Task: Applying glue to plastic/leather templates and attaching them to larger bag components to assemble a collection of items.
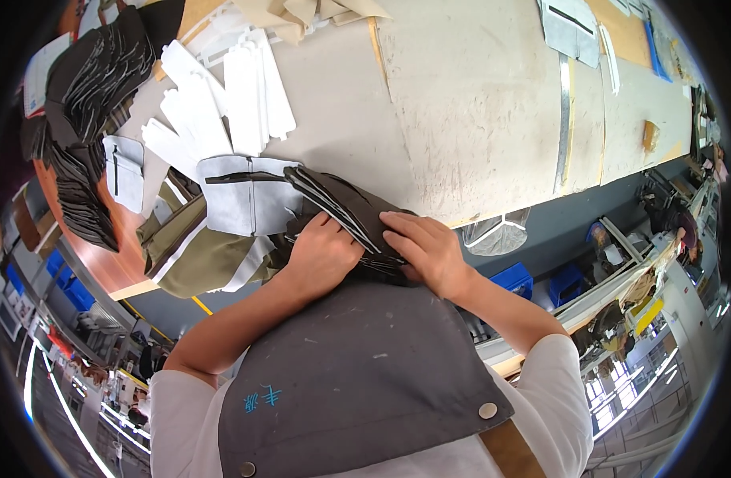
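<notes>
A bundle of dark brown fabric pieces with pale edges [364, 201] is held at the table's near edge, close to my apron. My left hand [321, 253] has its fingers curled at the bundle's left side, with the fingertips hidden. From the right, my right hand [431, 253] grips the same bundle, fingers over the top and thumb out of sight. Just left of the bundle lies a light grey fabric piece with a dark zip-like strip [250, 209]. Under it, an olive cloth with white bands [192, 263] hangs over the table's edge.
White flat pieces [252, 92] fan out on the table [477, 103]. Stacks of dark fabric [98, 76] stand at the far left, beside a small grey piece [124, 174]. Another grey piece [571, 30] lies far right. Blue bins [513, 280] sit below the table.
</notes>
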Available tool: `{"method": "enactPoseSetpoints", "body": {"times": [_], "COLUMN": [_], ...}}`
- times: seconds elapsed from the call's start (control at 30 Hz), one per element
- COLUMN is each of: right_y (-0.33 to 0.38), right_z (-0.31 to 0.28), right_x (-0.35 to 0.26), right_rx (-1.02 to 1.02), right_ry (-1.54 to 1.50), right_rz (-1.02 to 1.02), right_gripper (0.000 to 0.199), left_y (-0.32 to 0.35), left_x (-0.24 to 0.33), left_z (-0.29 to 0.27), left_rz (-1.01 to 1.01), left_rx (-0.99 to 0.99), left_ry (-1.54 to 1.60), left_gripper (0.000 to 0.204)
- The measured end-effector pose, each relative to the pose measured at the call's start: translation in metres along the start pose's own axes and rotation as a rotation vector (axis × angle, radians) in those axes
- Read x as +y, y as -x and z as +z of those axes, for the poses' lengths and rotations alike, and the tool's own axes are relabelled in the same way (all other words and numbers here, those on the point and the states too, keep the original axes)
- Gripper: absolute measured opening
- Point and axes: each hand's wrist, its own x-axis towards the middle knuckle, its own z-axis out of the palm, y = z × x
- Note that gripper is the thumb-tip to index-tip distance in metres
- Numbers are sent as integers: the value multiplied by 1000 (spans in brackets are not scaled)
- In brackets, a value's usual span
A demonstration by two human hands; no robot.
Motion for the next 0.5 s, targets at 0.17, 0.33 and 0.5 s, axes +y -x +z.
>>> {"method": "enactPoseSetpoints", "body": {"times": [0.17, 0.33, 0.5], "right_y": [10, 5, -42], "right_z": [7, 6, -31], "right_x": [-7, -1, 54], "right_rx": [27, 94, 270], "right_ry": [2, -267, -532], "right_rz": [-56, 104, 825], "right_gripper": [47, 37, 36], "left_y": [6, 5, 6], "left_x": [3, 4, 3], "left_z": [-4, -3, -2], "left_rz": [19, 0, -31], "left_rx": [-11, 44, -97], "left_ry": [-29, -13, 9], "left_gripper": [12, 15, 12]}}
